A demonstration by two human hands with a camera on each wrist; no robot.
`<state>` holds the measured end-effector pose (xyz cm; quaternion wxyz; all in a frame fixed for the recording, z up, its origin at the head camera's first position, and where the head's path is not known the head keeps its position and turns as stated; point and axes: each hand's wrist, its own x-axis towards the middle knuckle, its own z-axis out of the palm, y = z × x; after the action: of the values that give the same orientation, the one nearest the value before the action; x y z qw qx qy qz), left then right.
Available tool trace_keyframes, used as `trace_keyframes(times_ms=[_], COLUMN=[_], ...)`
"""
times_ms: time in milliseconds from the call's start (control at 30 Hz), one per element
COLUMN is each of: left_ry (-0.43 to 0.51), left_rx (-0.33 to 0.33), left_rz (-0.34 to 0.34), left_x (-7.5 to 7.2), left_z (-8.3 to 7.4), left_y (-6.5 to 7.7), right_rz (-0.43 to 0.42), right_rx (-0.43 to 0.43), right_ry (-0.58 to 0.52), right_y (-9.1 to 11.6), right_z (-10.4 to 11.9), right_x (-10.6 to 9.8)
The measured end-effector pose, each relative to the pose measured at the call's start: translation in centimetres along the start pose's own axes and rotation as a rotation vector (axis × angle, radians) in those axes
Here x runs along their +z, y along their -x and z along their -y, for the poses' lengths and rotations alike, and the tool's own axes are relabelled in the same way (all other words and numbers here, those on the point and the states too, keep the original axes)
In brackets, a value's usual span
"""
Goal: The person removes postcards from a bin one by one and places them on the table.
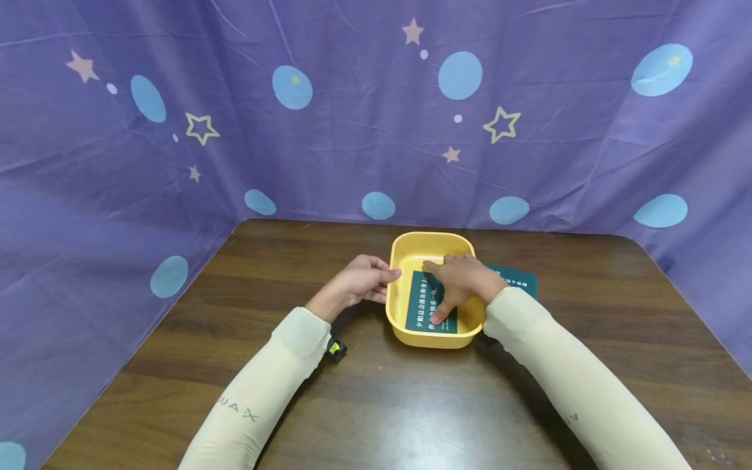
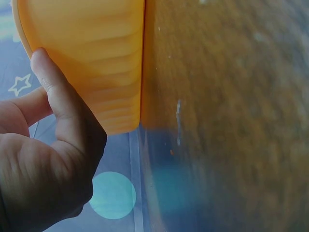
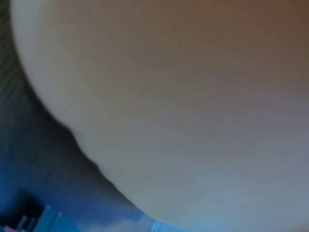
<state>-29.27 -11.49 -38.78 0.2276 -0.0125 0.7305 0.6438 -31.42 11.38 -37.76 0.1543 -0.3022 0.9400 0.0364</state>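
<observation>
A yellow plastic bin (image 1: 435,342) with rounded corners stands on the table. My left hand (image 1: 365,279) holds its left rim, thumb over the edge and fingers along the outside; the left wrist view shows that thumb on the bin's wall (image 2: 106,63). Inside lies a dark green card (image 1: 418,307) with white printed characters. Over the card reaches my right hand (image 1: 464,281), its thumb on the card and its index finger near the card's far edge, the two spread wide apart. In the right wrist view a blurred pale surface covers most of the picture.
Another dark green printed card (image 1: 519,279) lies on the table right of the bin, partly behind the right forearm. The brown wooden table (image 1: 376,405) meets a purple curtain (image 1: 364,150) with stars at its back edge. A small black strap piece (image 1: 337,350) shows at the left wrist.
</observation>
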Motion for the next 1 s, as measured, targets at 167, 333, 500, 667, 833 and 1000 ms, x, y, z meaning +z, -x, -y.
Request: trace_keyframes(times_ms=[167, 333, 500, 667, 833, 1000], left_ry=[0.002, 0.005, 0.01, 0.016, 0.017, 0.017], left_rx=[-0.004, 0.0, -0.001, -0.005, -0.006, -0.002], left_rz=[-0.003, 0.003, 0.007, 0.01, 0.002, 0.0], left_x=[-0.04, -0.06, -0.02, -0.03, 0.0, 0.02], left_z=[0.0, 0.03, 0.06, 0.15, 0.1, 0.11], left_y=[0.03, -0.01, 0.02, 0.03, 0.05, 0.04], right_rz=[0.045, 0.053, 0.023, -0.013, -0.045, -0.07], right_rx=[0.037, 0.037, 0.023, 0.009, -0.007, -0.036], right_ry=[-0.028, -0.011, 0.026, 0.033, 0.017, -0.011], right_y=[-0.33, -0.42, -0.31, -0.23, -0.13, 0.11], right_z=[0.02, -0.01, 0.09, 0.09, 0.02, -0.21], right_x=[-0.08, 0.03, 0.07, 0.11, 0.06, -0.11])
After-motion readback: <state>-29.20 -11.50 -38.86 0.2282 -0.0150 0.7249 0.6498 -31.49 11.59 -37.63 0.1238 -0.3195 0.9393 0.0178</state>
